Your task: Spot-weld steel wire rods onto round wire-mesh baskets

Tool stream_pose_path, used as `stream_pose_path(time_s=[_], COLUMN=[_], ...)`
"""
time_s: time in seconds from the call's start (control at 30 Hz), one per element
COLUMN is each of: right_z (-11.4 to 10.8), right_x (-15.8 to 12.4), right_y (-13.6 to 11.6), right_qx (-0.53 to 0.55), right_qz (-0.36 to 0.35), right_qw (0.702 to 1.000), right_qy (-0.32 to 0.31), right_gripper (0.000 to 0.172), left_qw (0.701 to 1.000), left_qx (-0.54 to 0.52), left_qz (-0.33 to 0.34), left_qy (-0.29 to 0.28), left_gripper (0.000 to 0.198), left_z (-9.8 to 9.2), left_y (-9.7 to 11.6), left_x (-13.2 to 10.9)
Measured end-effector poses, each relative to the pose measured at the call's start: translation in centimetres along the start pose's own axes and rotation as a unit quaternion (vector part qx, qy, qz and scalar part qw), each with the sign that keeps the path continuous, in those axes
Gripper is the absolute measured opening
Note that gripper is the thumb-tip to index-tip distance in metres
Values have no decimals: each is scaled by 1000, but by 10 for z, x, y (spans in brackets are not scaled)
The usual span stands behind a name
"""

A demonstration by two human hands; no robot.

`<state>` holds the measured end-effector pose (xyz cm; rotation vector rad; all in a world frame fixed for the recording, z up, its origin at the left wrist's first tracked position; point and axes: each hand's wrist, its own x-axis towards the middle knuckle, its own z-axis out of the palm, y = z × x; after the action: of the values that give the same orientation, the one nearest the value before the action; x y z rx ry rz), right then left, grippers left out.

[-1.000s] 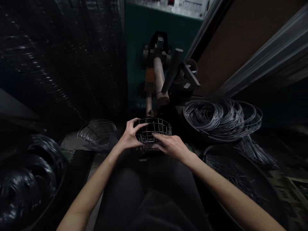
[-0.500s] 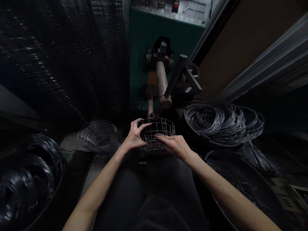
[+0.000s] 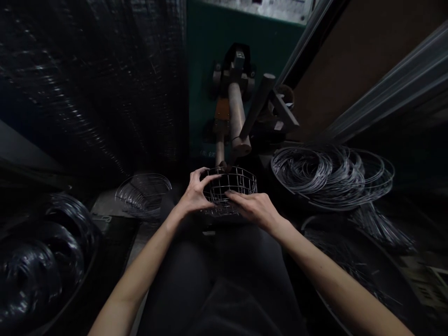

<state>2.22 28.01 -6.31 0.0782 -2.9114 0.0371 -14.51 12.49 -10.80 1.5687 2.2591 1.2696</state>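
Wire basket [image 3: 231, 189] sits on lap, directly below machine rod [image 3: 238, 122] — rim tilted up toward rod tip. Left hand [image 3: 195, 196] pinches near-left rim; right hand [image 3: 256, 210] lies spread on near wall. Both equally close.

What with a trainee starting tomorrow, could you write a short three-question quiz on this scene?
1. True or false: the right hand is clear of the wire basket.
2. What stands just beyond the basket? A the machine's brown rod; B a bucket; C a hammer.
3. Fill in: the ____ hand hooks over the basket's top rim.
Key: 1 false; 2 A; 3 left hand.
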Motion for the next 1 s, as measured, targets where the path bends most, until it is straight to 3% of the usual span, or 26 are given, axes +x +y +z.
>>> stream_pose_path(time_s=[0.43,0.63,0.83,1.0], right_z=[0,-3,3,11], right_x=[8,17,34,22], right_y=[5,6,16,16], right_qx=[25,30,46,96], right_qz=[40,60,98,122], right_qw=[999,997,994,981], right_qy=[-17,-26,14,113], right_gripper=[34,33,27,22], left_qw=[1000,1000,1000,1000], left_qx=[-3,-5,-3,0], left_qz=[7,-28,-29,-15], left_qy=[0,-11,-1,18], left_gripper=[88,92,93,89], left_z=[-2,-10,-10,-6], left_y=[-4,-3,-17,-22], left_x=[9,19,40,41])
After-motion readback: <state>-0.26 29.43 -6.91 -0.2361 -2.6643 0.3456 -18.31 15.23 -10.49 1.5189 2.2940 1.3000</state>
